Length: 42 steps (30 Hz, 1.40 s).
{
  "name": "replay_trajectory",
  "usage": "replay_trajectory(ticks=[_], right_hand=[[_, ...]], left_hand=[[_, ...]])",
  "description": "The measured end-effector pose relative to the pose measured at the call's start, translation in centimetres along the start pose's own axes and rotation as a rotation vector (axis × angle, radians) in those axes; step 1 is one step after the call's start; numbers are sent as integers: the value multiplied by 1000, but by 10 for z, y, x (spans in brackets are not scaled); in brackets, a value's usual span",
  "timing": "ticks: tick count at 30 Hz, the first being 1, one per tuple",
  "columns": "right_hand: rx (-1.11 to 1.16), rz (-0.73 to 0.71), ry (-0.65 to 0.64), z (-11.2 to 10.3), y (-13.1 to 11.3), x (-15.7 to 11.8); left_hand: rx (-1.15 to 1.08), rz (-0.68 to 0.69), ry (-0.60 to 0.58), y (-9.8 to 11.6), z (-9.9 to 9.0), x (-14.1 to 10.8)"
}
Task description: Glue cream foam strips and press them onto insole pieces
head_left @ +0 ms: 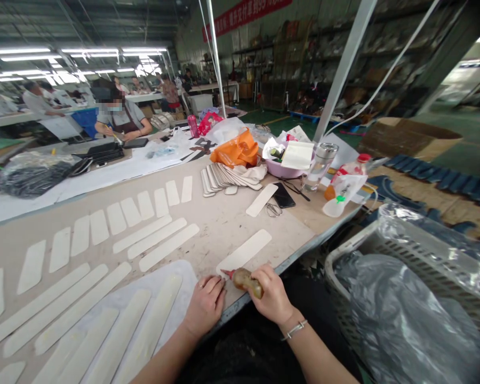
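My right hand (pixel 270 292) is wrapped round a brownish glue bottle (pixel 246 281) with a red nozzle. The bottle is tilted, its nozzle tip over the near end of a white strip (pixel 246 250) with rounded ends that lies on the table. At the near left end of that strip my left hand (pixel 208 301) rests on the table, its fingers bent and close together; whether anything is under them is hidden. Long white strips (pixel 160 314) lie on a white sheet left of my left hand, some with a yellowish shine.
Rows of white pieces (pixel 98 228) cover the table's left side. Behind are stacked pieces (pixel 224 178), an orange bag (pixel 237 149), a phone (pixel 284 195), scissors (pixel 274 210), a glass bottle (pixel 320 165) and a red-capped bottle (pixel 352 169). A crate (pixel 356 242) stands right; a person sits across.
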State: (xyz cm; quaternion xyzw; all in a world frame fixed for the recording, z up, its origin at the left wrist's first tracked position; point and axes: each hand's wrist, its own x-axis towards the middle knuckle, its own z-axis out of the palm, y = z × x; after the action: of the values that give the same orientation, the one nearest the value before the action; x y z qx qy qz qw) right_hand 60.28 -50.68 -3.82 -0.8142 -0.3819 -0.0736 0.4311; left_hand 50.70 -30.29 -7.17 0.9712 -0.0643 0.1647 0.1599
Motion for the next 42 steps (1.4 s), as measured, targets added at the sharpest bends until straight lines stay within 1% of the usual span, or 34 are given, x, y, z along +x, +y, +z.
replay_trajectory(ticks=[3, 8, 13, 16, 20, 30, 33, 35, 37, 39, 42], right_hand=[[3, 19, 9, -3, 0, -3], [3, 58, -31, -11, -4, -10], [-28, 55, -7, -17, -4, -12], [-74, 50, 38, -21, 1, -14], [-141, 74, 129, -29, 13, -14], [-449, 166, 312, -44, 45, 3], [-464, 161, 340, -44, 47, 5], [-372, 124, 334, -41, 43, 4], [-228, 67, 284, -35, 36, 2], [-112, 3, 192, -28, 27, -1], [-78, -42, 57, -20, 17, -3]], left_hand=[[-5, 0, -3, -1, 1, -1], [-8, 8, 10, -3, 4, -3], [-8, 19, 31, -3, 5, -2], [-6, 22, 34, -3, 4, -2], [5, 22, 26, -3, 4, -1], [34, 46, -4, -3, 2, 0], [44, 61, -5, -4, 3, 0], [50, 64, -11, -5, 3, 0], [51, 60, -13, -5, 3, 0], [48, 55, -12, -5, 4, 0], [47, 48, -8, -4, 5, 0]])
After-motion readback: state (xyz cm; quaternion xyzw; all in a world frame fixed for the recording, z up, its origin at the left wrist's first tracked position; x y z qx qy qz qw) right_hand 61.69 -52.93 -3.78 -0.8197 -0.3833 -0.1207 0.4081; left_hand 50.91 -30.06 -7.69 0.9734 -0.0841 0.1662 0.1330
